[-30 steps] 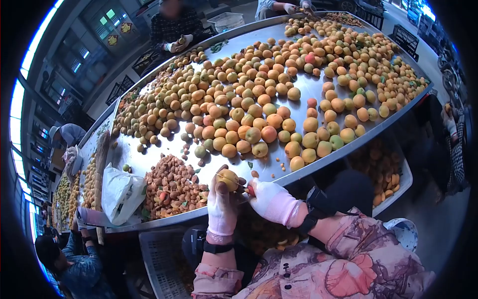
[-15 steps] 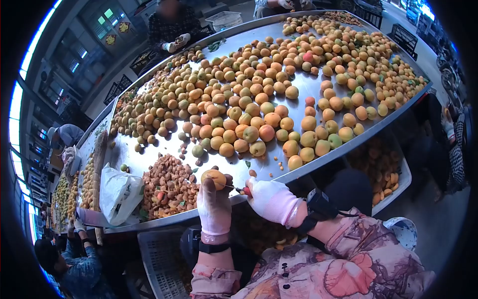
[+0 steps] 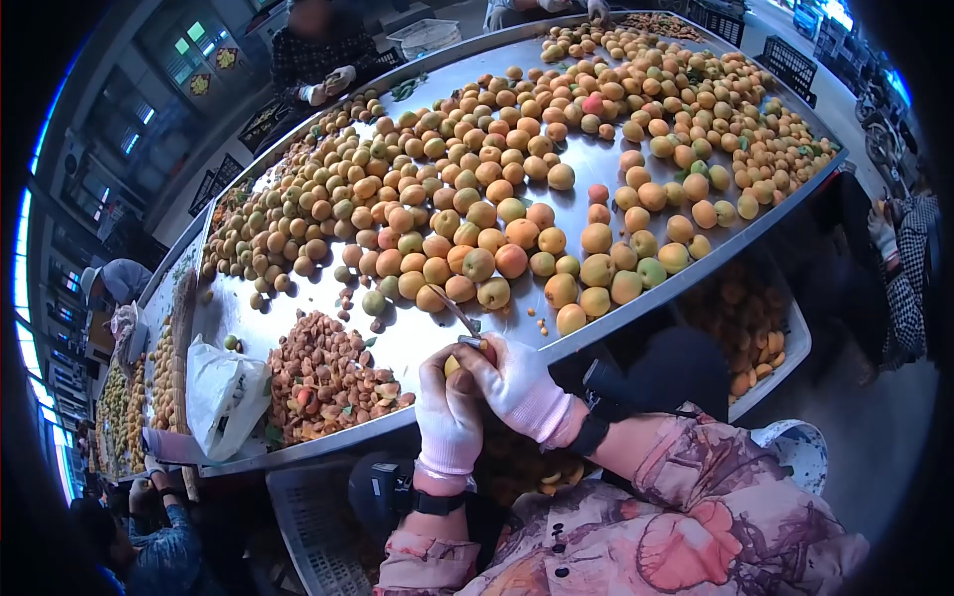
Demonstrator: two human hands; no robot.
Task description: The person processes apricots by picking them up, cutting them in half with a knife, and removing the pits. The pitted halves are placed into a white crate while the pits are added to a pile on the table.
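Observation:
My left hand, in a white glove, is closed around an apricot, mostly covered by the fingers. My right hand, also gloved, grips a knife by its red handle; the thin blade points up and away over the table's near edge. Both hands touch at the fruit. Beyond them, whole apricots spread over the metal table. To the left of my hands lies a heap of brown pits.
A white plastic bag sits left of the pits. Below the table edge are crates with halved apricots in the right one. A white bucket stands at the right. Several people are around the table.
My hands have come together, and my right hand has turned the knife from pointing left at the apricot to pointing up and away. My left fingers now cover most of the apricot. The view has shifted slightly.

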